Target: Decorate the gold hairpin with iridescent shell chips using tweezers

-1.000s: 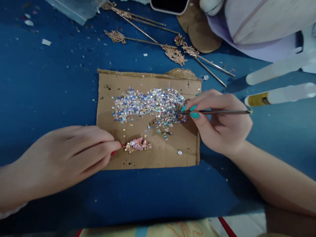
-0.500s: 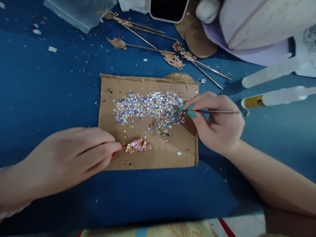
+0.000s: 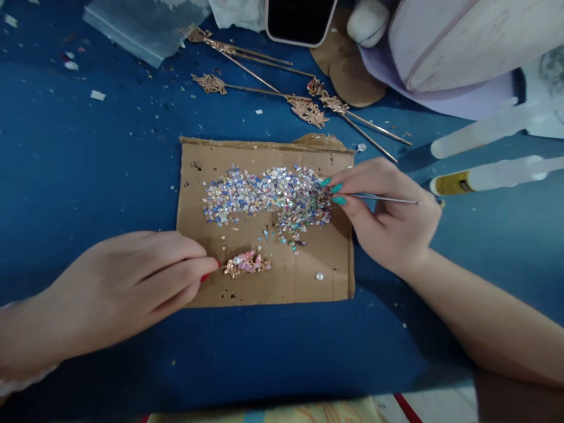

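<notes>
My left hand (image 3: 145, 282) is closed in a pinch at the end of a gold hairpin ornament (image 3: 247, 264) with pink and pearly pieces on it. The ornament rests over the lower part of a cardboard sheet (image 3: 291, 288); any shaft is hidden inside my fingers. In my right hand (image 3: 392, 217), thumb and fingers grip slim metal tweezers (image 3: 388, 199). Their tips are lost against a spread of small shiny chips (image 3: 264, 191), blue, white and iridescent, on the cardboard. One white pearl bead (image 3: 319, 276) lies near the cardboard's lower right.
Several gold hairpins (image 3: 308, 111) lie beyond the cardboard. Two syringe-like tubes (image 3: 484, 176) point in from the right. A phone (image 3: 300, 20), a plastic bag (image 3: 132, 29), cardboard discs (image 3: 356, 79) and a pale, rounded object (image 3: 476, 41) line the back of the blue table (image 3: 110, 158).
My right hand has shifted slightly, and the tweezers tilt a little differently among the chips. The left hand keeps its pinch on the hairpin. The whole view has moved slightly.
</notes>
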Action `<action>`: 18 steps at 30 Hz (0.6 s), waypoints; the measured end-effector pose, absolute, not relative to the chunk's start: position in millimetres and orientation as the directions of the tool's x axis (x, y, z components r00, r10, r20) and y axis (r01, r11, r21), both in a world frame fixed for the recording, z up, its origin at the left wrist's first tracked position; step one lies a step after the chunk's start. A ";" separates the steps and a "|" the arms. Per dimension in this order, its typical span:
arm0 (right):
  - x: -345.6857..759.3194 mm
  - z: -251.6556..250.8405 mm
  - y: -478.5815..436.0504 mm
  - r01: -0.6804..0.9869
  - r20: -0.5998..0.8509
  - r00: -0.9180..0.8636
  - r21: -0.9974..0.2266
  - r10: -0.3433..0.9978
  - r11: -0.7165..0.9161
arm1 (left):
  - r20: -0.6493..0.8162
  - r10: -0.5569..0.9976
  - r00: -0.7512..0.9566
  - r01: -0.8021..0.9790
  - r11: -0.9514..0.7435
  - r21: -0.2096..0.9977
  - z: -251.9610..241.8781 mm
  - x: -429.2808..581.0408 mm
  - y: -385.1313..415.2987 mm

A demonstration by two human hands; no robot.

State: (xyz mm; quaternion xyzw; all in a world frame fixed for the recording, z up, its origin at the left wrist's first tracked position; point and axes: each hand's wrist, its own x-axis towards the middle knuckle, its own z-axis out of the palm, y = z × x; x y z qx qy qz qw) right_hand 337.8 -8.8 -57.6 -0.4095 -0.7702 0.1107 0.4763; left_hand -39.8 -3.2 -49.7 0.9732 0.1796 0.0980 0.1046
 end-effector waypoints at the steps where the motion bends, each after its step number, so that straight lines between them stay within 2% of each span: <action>1: 338.1 -56.6 -8.2 0.529 0.645 -0.238 -0.541 0.726 0.654 | 0.147 0.373 0.916 0.333 -0.912 0.240 -49.0 -39.2 -3.0; 5: 338.9 -54.2 -9.0 0.557 0.626 -0.273 -0.516 0.730 0.651 | 0.143 0.383 0.913 0.343 -0.908 0.239 -45.9 -34.7 -2.1; 10: 339.1 -56.9 -12.3 0.574 0.600 -0.228 -0.554 0.767 0.604 | 0.180 0.400 0.899 0.352 -0.902 0.249 -41.6 -28.4 -1.7; 18: 340.6 -59.6 -7.4 0.571 0.645 -0.208 -0.531 0.736 0.626 | 0.168 0.402 0.900 0.350 -0.897 0.271 -39.0 -27.8 0.3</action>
